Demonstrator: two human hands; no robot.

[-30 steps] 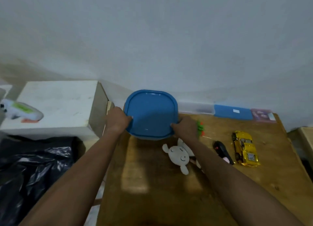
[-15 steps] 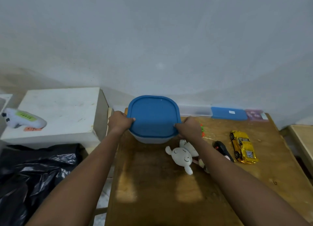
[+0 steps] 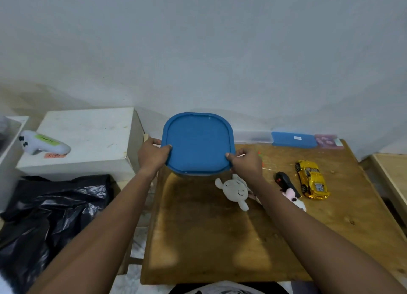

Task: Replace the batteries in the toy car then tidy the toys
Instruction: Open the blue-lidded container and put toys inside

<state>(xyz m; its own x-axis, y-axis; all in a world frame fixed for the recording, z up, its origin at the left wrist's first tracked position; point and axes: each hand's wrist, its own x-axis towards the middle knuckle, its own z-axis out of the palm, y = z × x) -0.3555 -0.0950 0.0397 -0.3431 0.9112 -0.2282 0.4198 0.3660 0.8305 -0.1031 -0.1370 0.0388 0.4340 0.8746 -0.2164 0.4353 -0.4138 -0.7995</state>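
Car (image 3: 311, 179): gold, on its wheels on the worktop (image 3: 198, 238), right side, well clear of your hands. Black remote (image 3: 284, 180) lies just left of it, apart from it. A pink-and-white plush (image 3: 294, 198) sits at the remote's near end, partly hidden by your right forearm.

White bunny (image 3: 234, 189) lies face up just left of your right wrist, below the box.

You hold the box (image 3: 198, 173) with both hands at the far left part of the worktop. Blue lid (image 3: 198, 142) is on it; only a thin strip of pale body shows under the lid's near edge. Can't tell if the box rests on the worktop or is lifted.

Left hand (image 3: 153, 155): curled round the lid's left edge, thumb on the rim, fingers behind. Right hand (image 3: 246, 163): curled round the near right corner, thumb on top of the rim. Both clamped on the lid edge.

Small red-green bits (image 3: 261, 155) lie just right of your right hand; too small to identify.

Along the wall at the worktop's far edge: a flat blue case (image 3: 294, 139), and a pink pack (image 3: 328, 140) touching its right side.

Left of the worktop: a white cabinet (image 3: 88, 137) with a white controller (image 3: 43, 141) on top, and black plastic (image 3: 50, 212) below.
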